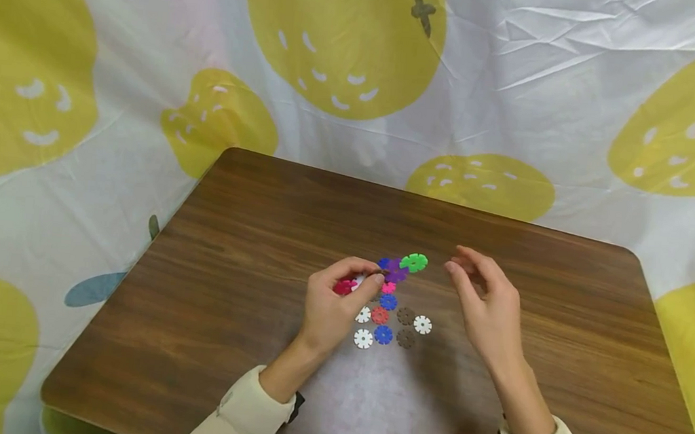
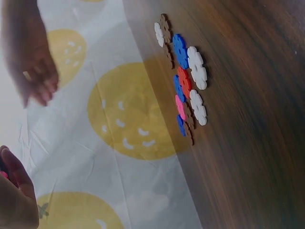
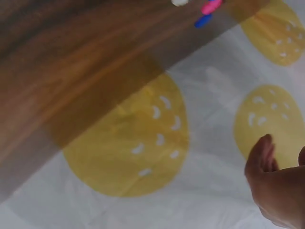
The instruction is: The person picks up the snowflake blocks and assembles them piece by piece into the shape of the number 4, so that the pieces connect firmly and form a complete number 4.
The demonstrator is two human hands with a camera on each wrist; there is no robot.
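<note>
My left hand [image 1: 329,309] pinches joined plastic snowflake discs between thumb and fingers. A purple disc [image 1: 398,271] and a bright green disc [image 1: 415,262] stick out past the fingertips on the right. A crimson disc [image 1: 344,287] shows on the other side, partly covered by the fingers. Apart from them on the right, my right hand [image 1: 493,313] is raised with loosely bent fingers and nothing in it. In the left wrist view the left hand [image 2: 18,193] shows only at the edge, its discs mostly hidden.
Loose discs lie on the wooden table [image 1: 205,315] below the hands: a red disc [image 1: 379,315], a pink disc [image 1: 389,288], a blue disc [image 1: 383,334], a white disc [image 1: 422,324], a brown disc [image 1: 406,338] and several more. A patterned cloth [image 1: 342,135] hangs behind the table.
</note>
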